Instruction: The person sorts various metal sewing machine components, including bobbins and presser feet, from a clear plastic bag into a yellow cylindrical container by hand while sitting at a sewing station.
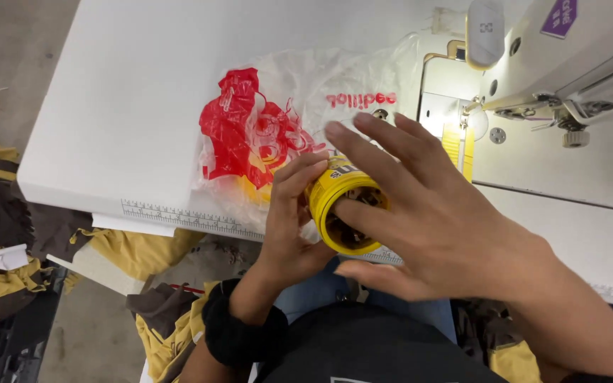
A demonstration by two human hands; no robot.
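Yellow round tin [342,209] sits gripped in the left hand [289,213], its small dark contents indistinct; the right hand [427,220], fingers spread, partly hides its open mouth.

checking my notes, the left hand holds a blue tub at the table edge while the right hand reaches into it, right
Not quite: the tub is yellow, not blue, as the head view shows. The rest stands: the left hand holds it at the edge of the white table, and the right hand has a finger reaching into its open mouth.
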